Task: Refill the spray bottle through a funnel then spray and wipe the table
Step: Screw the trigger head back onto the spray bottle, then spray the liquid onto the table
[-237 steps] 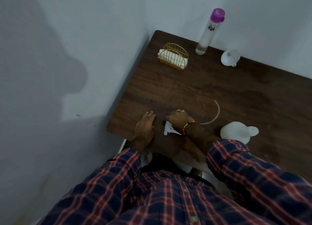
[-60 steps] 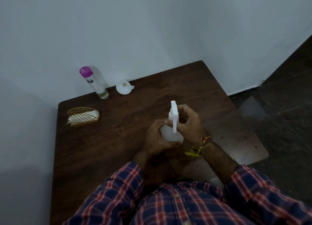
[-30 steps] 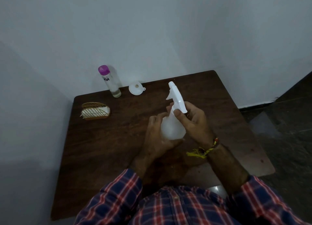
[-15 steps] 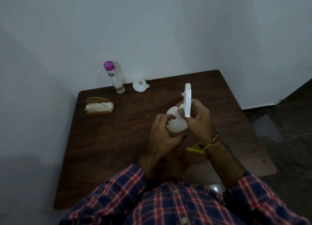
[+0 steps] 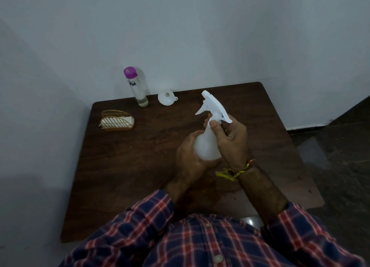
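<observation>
I hold a white translucent spray bottle (image 5: 206, 146) above the middle of the dark wooden table (image 5: 140, 166). My left hand (image 5: 190, 162) cups the bottle's body from below and the left. My right hand (image 5: 230, 140) grips the neck just under the white trigger head (image 5: 213, 106), thumb on the collar. The trigger head points to the upper left. A small white funnel (image 5: 166, 99) lies at the table's back edge. Beside it stands a tall clear bottle (image 5: 137, 88) with a purple cap and a little liquid at the bottom.
A gold wire holder (image 5: 117, 120) with white napkins sits at the back left of the table. White walls close the table in at the back and left. Dark floor (image 5: 340, 166) lies to the right.
The trigger head has turned in my right hand, from pointing straight up half a second ago to pointing up and left. My left hand still holds the bottle's body.
</observation>
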Action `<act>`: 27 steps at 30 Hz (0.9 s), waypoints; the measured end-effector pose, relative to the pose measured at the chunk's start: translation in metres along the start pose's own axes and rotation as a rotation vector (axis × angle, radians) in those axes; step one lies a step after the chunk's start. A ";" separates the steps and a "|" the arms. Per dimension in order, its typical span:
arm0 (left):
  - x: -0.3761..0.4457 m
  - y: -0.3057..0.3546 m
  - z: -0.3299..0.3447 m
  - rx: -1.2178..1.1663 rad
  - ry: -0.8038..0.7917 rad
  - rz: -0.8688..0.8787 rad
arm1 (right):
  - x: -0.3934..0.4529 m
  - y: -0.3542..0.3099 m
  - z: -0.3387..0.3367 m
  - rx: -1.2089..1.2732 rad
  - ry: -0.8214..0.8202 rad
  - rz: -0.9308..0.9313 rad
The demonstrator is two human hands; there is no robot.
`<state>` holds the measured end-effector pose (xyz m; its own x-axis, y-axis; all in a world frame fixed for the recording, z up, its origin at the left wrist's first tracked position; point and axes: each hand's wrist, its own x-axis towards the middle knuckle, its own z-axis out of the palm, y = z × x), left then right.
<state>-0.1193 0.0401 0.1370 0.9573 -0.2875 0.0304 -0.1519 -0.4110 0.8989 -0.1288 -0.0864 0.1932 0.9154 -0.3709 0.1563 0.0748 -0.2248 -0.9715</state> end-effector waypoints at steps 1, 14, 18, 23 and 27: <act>-0.004 0.000 0.000 -0.001 -0.008 -0.024 | 0.000 -0.001 -0.001 -0.031 -0.011 -0.012; -0.036 -0.024 -0.003 -0.124 -0.374 -0.081 | -0.010 0.015 0.004 0.142 -0.364 0.163; -0.042 -0.054 -0.015 -0.260 -0.445 -0.214 | -0.020 0.024 0.024 0.004 -0.320 0.139; -0.049 -0.139 -0.064 0.487 -0.240 -0.505 | -0.042 0.036 0.029 -0.090 -0.286 0.135; -0.053 -0.175 -0.086 0.652 -0.397 -0.662 | -0.040 0.045 0.041 -0.253 -0.284 0.176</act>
<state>-0.1228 0.2013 0.0159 0.7648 -0.0485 -0.6424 0.1618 -0.9507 0.2645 -0.1460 -0.0447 0.1357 0.9810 -0.1677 -0.0976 -0.1591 -0.4075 -0.8992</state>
